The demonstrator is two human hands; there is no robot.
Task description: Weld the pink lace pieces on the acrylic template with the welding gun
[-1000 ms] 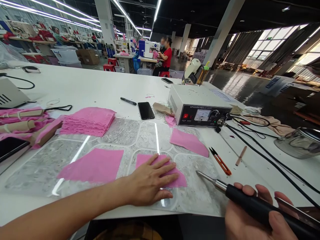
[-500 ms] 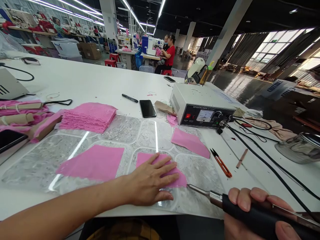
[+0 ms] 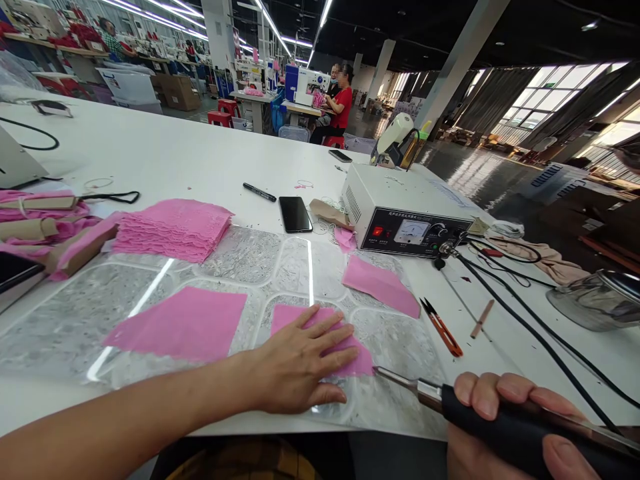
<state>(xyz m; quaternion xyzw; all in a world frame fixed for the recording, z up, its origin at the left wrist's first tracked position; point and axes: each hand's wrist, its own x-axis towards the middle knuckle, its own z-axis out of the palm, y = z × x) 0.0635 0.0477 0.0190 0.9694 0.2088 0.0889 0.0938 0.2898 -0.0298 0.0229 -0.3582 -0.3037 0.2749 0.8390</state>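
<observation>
My left hand (image 3: 305, 363) lies flat with spread fingers on a pink fabric piece (image 3: 360, 357), partly covering it. In my right hand (image 3: 515, 427) is a corded ultrasonic handpiece (image 3: 500, 423) with a black grip and a tapering metal tip. The tip touches or nearly touches the right corner of that fabric piece. To the left lies another pink piece (image 3: 187, 323), and a third pink piece (image 3: 383, 283) is at the upper right. Under them is a clear, patterned grey sheet (image 3: 300, 267). A stack of pink fabric (image 3: 173, 230) sits behind on the left.
A white control box (image 3: 405, 207) stands at the right back, its cables (image 3: 530, 320) running past my right hand. Orange thread snips (image 3: 441, 328), a glass jar (image 3: 595, 300), a phone (image 3: 295, 215) and a black marker (image 3: 259, 192) lie around. Co-workers sit at sewing machines beyond.
The view has shifted slightly. My hands, the handpiece and the fabric pieces keep almost the same places, with the tip still at the fabric's right corner.
</observation>
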